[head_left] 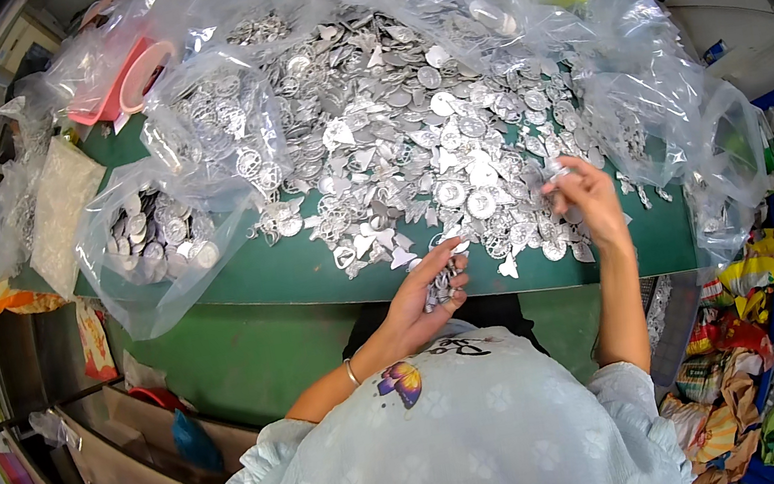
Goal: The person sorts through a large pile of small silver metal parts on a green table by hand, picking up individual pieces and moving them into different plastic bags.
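Note:
A broad heap of silver metal charms (390, 130), round, heart-shaped and openwork, covers the middle of the green tabletop (282, 284). At the table's near edge my left hand (425, 292) is cupped, its fingers curled round several silver charms (441, 284). To the right, my right hand (588, 200) is raised at the heap's right side, thumb and fingers pinched together on a small silver charm (555, 172). Its exact shape is blurred. Loose charms (548, 235) lie spread on the tabletop between my two hands.
Clear plastic bags of silver pieces stand left, one holding round discs (164, 237), another openwork pieces (215, 117). Behind them are pink plastic scoops (119, 82). More clear bags (627, 92) drape the right side. A cardboard box (153, 461) sits below left, and colourful packages (725, 330) fill a blue-framed rack.

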A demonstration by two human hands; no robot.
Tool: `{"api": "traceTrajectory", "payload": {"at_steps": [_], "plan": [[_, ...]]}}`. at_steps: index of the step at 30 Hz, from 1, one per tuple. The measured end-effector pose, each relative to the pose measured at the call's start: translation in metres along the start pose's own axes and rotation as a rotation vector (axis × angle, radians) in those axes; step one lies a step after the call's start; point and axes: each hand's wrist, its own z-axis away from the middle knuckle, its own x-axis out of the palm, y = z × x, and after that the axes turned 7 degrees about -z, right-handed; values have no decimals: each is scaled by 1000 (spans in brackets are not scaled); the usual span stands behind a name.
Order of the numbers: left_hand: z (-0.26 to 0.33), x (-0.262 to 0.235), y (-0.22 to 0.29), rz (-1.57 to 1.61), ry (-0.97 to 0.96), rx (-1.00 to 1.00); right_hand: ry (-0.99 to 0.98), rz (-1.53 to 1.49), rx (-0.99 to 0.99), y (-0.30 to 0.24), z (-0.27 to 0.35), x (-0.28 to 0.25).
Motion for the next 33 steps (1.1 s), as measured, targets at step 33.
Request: {"api": "traceTrajectory", "payload": {"at_steps": [33], "plan": [[0,-9,-5,78,-34,24,54,783,-722,33,10,78]]}}
